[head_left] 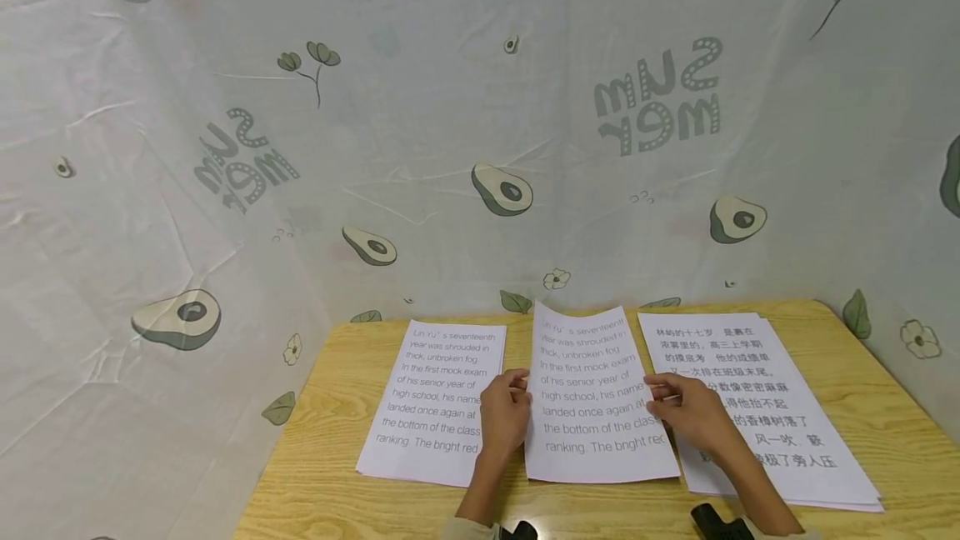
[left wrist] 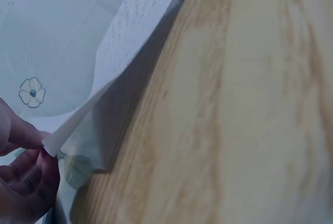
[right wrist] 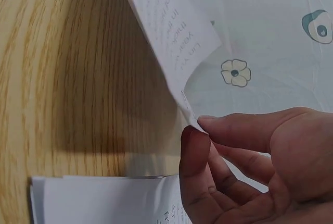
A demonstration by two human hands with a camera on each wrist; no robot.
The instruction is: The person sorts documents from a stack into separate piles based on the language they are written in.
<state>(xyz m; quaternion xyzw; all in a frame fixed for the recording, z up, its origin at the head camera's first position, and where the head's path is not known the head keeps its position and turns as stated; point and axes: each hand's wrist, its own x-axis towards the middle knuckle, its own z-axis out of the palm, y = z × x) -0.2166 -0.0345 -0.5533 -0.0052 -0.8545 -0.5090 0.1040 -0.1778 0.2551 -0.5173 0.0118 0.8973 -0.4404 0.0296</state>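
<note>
Between both hands, a sheet of paper (head_left: 588, 407) printed with large English text is held raised off the table. My left hand (head_left: 506, 411) pinches its left edge between thumb and fingers, as the left wrist view shows at the sheet's corner (left wrist: 54, 141). On the other side my right hand (head_left: 690, 411) pinches the right edge; thumb and forefinger meet on the paper (right wrist: 179, 62) in the right wrist view. The sheet bows slightly, its lower edge above the wood. In the head view the right hand and forearm cover part of the Chinese-text stack.
To the left lies a stack of English-text sheets (head_left: 431, 407). A stack of Chinese-text sheets (head_left: 795, 415) lies on the right, its edges slightly uneven. Both rest on the wooden table (head_left: 300, 457). Behind the table hangs a pale cloth (head_left: 420, 132) with avocado prints.
</note>
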